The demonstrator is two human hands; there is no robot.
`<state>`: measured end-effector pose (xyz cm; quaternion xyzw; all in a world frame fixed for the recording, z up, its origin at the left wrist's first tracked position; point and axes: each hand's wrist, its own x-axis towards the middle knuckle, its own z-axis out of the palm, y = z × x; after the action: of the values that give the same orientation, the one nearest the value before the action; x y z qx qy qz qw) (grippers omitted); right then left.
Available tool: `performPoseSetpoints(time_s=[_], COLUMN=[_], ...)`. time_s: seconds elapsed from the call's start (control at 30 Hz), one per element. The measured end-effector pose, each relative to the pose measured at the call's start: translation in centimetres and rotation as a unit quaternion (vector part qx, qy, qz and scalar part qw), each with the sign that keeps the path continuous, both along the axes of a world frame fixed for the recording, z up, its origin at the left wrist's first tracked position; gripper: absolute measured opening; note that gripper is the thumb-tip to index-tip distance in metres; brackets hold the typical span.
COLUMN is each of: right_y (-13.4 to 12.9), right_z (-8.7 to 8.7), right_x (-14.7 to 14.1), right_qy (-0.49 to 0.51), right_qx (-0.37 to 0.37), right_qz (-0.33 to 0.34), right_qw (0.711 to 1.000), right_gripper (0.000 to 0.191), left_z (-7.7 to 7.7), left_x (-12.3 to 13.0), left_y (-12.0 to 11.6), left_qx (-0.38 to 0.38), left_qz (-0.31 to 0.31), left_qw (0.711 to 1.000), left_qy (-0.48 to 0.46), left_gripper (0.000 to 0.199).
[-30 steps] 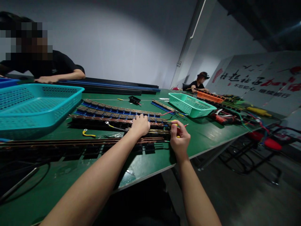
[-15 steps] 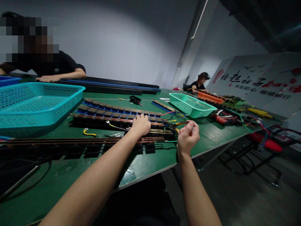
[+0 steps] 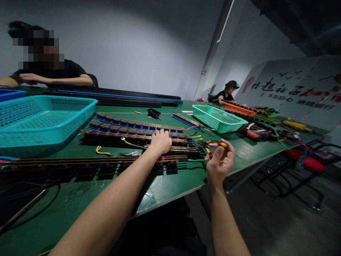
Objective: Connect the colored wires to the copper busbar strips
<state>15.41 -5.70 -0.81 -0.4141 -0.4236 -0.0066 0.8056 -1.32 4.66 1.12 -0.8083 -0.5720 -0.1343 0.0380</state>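
Note:
My left hand (image 3: 161,142) lies over a black rail with brass and copper strips (image 3: 183,149), its fingers curled down onto it. Other strip rails on blue supports (image 3: 133,123) sit just behind that hand. At the rail's right end, my right hand (image 3: 220,160) is closed around yellow-handled pliers (image 3: 218,142), whose handles are spread. The pliers' dark jaws are close to the strip ends; whether they touch cannot be made out. A green wire (image 3: 196,160) runs out from the nearer long rail (image 3: 80,161) toward my right hand.
A teal basket (image 3: 77,117) stands left, a green basket (image 3: 220,124) behind right. Red-handled pliers (image 3: 254,134) lie beyond my right hand. A yellow cable with a ring lug (image 3: 102,152) lies between rails. A person (image 3: 66,73) sits opposite; another (image 3: 226,95) sits farther right.
My right hand has shifted slightly right and its fingers have loosened, with the pliers' handles now spread. My left hand stays on the rail. The person opposite has drawn their arms back.

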Motion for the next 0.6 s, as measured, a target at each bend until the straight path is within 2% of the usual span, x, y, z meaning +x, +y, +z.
performPoseSetpoints(time_s=[0.17,0.3,0.43,0.6], right_y=[-2.5,-3.3,-2.8,-1.7], right_z=[0.6,0.7,0.2,-0.5], right_x=[0.7,1.5,2.2,2.7], right_qy=[-0.02,-0.037,-0.057,-0.043], right_qx=[0.031,0.022,-0.009,-0.035], right_qz=[-0.063,-0.078,-0.063,0.0], right_qw=[0.997,0.996,0.996,0.998], right_gripper=[0.037,0.037,0.037,0.041], left_z=[0.0,0.0,0.1,0.0], left_x=[0.1,0.0,0.0,0.0], left_y=[0.0,-0.1,-0.1,0.0], left_qx=[0.0,0.001,0.001,0.003], left_qz=[0.004,0.002,0.001,0.001], left_qw=[1.0,1.0,1.0,1.0], left_qy=[-0.001,-0.003,-0.005,-0.005], left_gripper=[0.041,0.041,0.041,0.041])
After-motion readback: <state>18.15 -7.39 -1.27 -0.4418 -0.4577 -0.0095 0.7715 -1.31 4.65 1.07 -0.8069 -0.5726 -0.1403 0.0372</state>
